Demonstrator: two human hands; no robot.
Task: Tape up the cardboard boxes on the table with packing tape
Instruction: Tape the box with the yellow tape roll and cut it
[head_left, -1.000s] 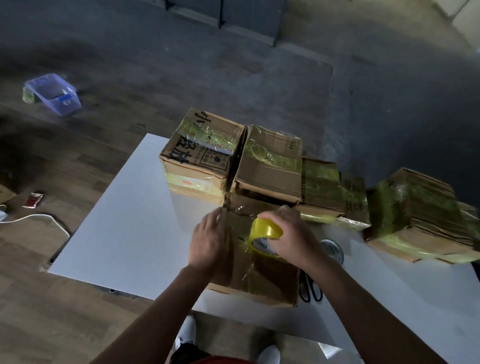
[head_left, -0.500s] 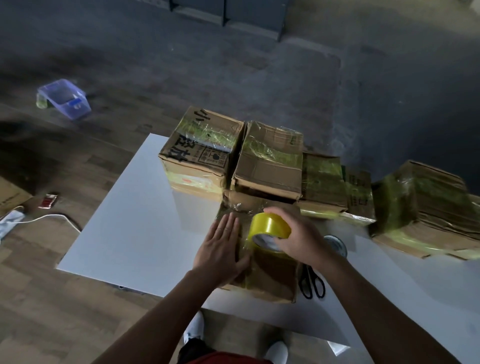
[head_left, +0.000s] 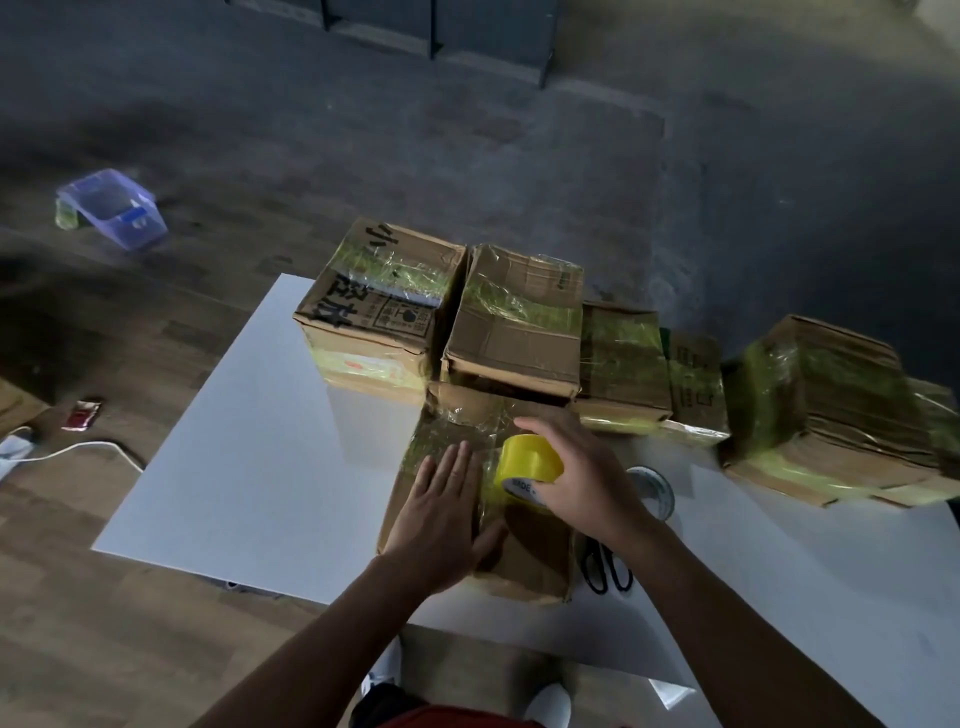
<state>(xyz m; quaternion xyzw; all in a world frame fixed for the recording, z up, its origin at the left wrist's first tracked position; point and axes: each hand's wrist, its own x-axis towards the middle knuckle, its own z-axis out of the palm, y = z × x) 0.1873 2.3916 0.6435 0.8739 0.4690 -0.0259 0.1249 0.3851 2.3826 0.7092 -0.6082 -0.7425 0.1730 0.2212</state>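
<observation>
Yellow tape roll (head_left: 530, 460) atop near box (head_left: 530, 561) (partly taped), taped boxes (head_left: 514, 332) behind

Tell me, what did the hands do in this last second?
The left hand slid slightly back toward the person over the near box, now lying flat. The right hand kept gripping the yellow tape roll in about the same place. The taped boxes behind and the scissors stayed put.

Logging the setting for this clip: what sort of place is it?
Probably a makeshift packing spot in a dim room, not a proper warehouse: a plain white table carries a row of taped cardboard boxes, while a plastic bin and a loose cable lie on the wood-look floor.
</observation>
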